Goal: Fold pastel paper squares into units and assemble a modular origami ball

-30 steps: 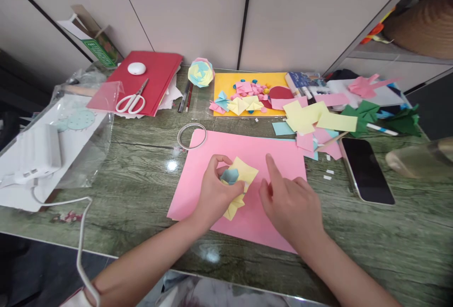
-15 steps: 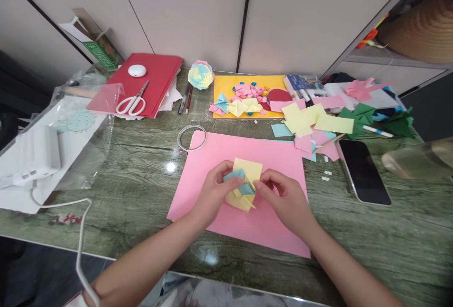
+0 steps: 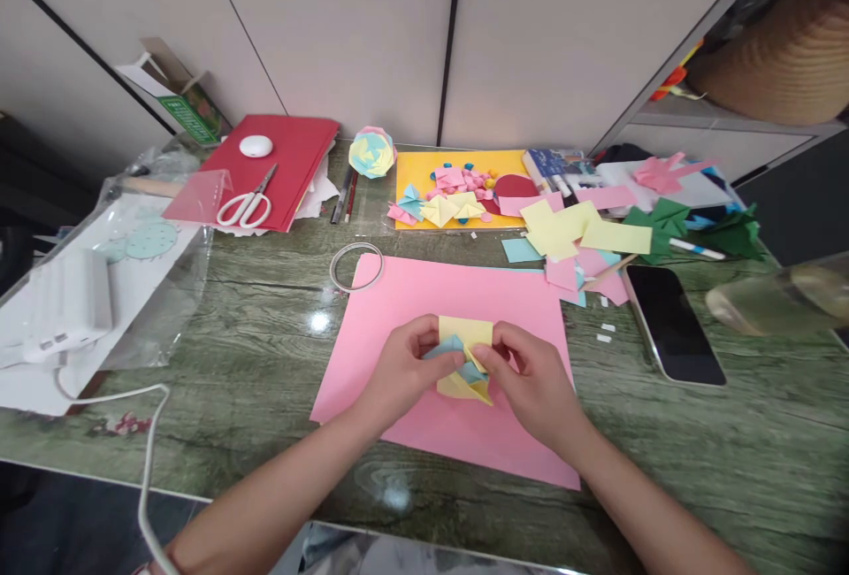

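Between my two hands is a folded paper piece (image 3: pixel 466 330), pale yellow with a light blue part across its middle. My left hand (image 3: pixel 409 371) pinches its left side, thumb lying over the blue paper. On the right edge, the thumb and fingers of my right hand (image 3: pixel 534 380) close on a yellow flap. The fingertips behind the paper are hidden. Under both hands lies a stack of large pink sheets (image 3: pixel 398 287) on the green wood-grain table (image 3: pixel 265 327).
A tape roll (image 3: pixel 356 267) overlaps the pink sheets' corner. Scissors (image 3: pixel 248 203) rest on a red folder (image 3: pixel 298 141). Behind are a folded paper ball (image 3: pixel 372 152) and a yellow sheet (image 3: pixel 411 164) with small folded pieces. Paper slips (image 3: pixel 563 226), a phone (image 3: pixel 675 323) and a bottle (image 3: pixel 769 296) stand right.
My right thumb has moved inward over the front of the folded paper, and my right fingers have gone behind its edge. The view has shifted slightly.
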Available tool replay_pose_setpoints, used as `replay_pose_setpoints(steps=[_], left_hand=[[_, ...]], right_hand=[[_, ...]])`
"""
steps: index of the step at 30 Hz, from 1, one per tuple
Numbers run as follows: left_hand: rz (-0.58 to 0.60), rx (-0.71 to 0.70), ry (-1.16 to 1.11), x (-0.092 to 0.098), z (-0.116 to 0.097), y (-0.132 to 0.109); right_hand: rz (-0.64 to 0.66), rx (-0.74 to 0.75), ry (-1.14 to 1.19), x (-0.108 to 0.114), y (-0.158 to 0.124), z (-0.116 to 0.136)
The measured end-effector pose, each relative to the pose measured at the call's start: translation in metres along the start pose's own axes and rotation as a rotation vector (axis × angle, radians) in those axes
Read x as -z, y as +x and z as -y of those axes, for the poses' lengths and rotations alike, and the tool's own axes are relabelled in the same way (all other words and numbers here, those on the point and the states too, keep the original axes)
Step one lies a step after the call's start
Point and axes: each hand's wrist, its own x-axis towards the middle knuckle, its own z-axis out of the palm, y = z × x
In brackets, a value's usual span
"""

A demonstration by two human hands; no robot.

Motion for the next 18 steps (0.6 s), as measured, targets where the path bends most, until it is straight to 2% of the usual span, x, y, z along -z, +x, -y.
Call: replay_pose_setpoints(steps=[7, 13, 18], left_hand=[[-0.004, -0.001, -0.006, 0.0007, -0.0024, -0.0003], [0.026, -0.043, -0.009, -0.0009, -0.0022, -0.0031], [0.077, -0.186, 0.113, -0.0011, -0.0042, -0.0068]], right_hand=[[0.115, -0.037, 0.153, 0.0014, 0.0024, -0.0033], [0.028, 0.050, 0.021, 0.0010, 0.0002, -0.0011], [0.043, 0.085, 0.033, 0.0037, -0.0025, 0.0018]])
